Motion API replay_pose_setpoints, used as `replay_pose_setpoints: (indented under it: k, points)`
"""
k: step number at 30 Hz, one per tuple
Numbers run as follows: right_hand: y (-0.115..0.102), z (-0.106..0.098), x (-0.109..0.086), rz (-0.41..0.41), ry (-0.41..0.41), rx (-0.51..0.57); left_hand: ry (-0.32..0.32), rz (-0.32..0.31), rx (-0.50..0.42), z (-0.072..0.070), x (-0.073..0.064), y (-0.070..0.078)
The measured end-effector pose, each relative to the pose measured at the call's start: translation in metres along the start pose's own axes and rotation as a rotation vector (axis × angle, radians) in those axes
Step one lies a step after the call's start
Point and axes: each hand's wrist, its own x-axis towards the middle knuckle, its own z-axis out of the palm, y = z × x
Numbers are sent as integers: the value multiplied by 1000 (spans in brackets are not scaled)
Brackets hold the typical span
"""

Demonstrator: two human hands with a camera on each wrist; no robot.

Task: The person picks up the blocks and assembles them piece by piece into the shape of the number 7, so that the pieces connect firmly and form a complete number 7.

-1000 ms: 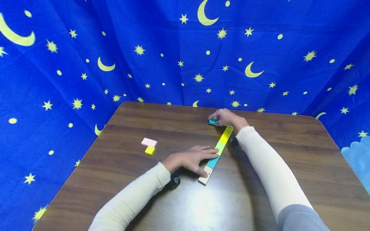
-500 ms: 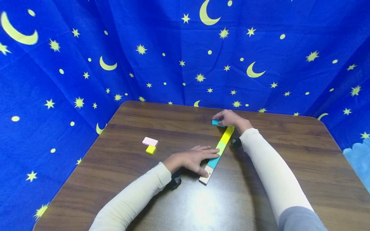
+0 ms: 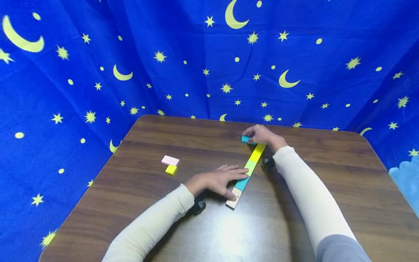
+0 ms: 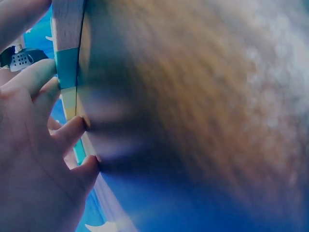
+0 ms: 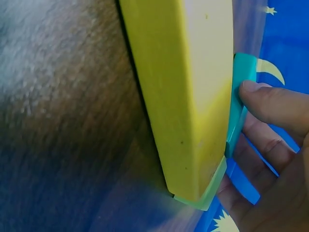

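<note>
A straight row of flat blocks runs away across the table: plain wood, teal, light green and yellow. My left hand lies along its left side with fingers spread; fingertips touch the light green and teal blocks, and the thumb is on the wooden one. At the far end, my right hand pinches another teal block, set at an angle to the row. In the right wrist view, thumb and fingers hold this teal block beside a light green piece at the yellow block's tip.
Left of the row lie a pink block and a small yellow block, touching at a corner. The wooden table ends at a blue curtain with moons and stars. Dark wrist cameras hang under both wrists.
My right hand has shifted slightly right with the teal block, closer to the far end of the row. My left hand has stayed on the row.
</note>
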Motion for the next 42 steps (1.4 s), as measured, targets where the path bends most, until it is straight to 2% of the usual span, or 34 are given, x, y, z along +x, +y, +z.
replay_pose_setpoints:
  k: [27,36,42]
  points:
    - [7,2,-3,39,24,64,-4,2,-17,-2,-1,0]
    - [14,-5,-16,-31,100,33,-10,15,-10,-2,1,2]
    - [24,-9,-30,-39,137,50,-14,-5,-6,-2,3,2]
